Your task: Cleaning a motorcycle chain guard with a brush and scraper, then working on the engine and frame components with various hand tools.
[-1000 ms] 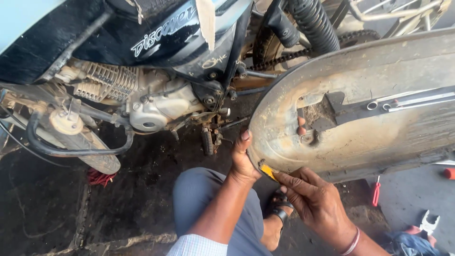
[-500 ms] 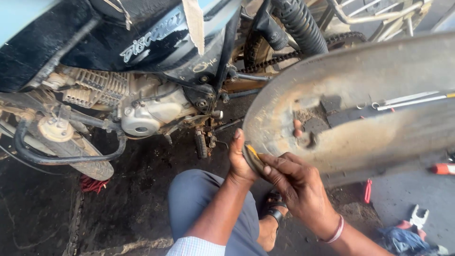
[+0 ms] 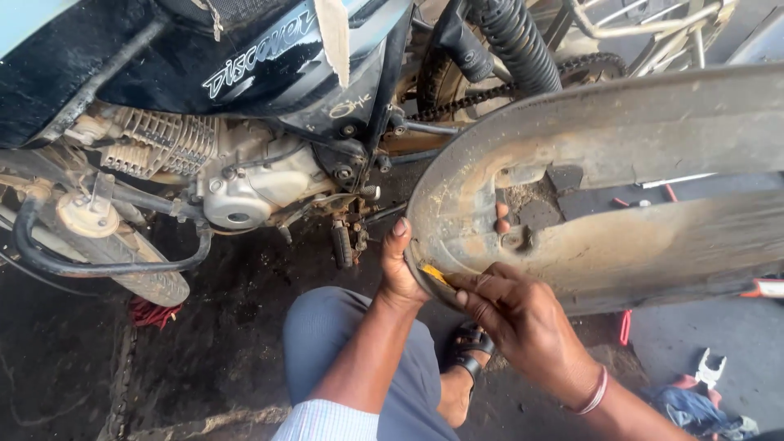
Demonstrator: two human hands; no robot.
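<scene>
- So I've got the big dusty grey plastic mudguard panel (image 3: 621, 204) propped in front of me, hollow underside facing up, its long axis running left to right across my view and its rounded nose pointing left toward the motorcycle engine (image 3: 237, 188).
- My left hand (image 3: 400, 273) wraps that rounded nose from the outside: thumb up along the rim, and one fingertip (image 3: 501, 219) pokes through over the inner face near the mounting boss. So that hand is clamped on the panel.
- My right hand (image 3: 523, 318) comes in from below and right, fingers pinched shut on a small yellow-tipped tool (image 3: 434, 274). I can't tell if it's a screwdriver or a scraper, most of it is hidden in my grip.
- The relation that matters: the yellow tip sits right on the lower rim of the nose, just beside my left thumb, pointing up and left into the edge. Right hand is the one nearer the working spot; left is only bracing.
- Everything's down on the grimy floor (image 3: 204, 359), no bench. My knee in grey trousers (image 3: 327, 335) is right under the panel.
- Off to the right there's a red-handled tool (image 3: 625, 327) under the panel's edge and a bit of white metal hardware (image 3: 709, 369) by a blue rag (image 3: 694, 404), well apart from both hands.
</scene>
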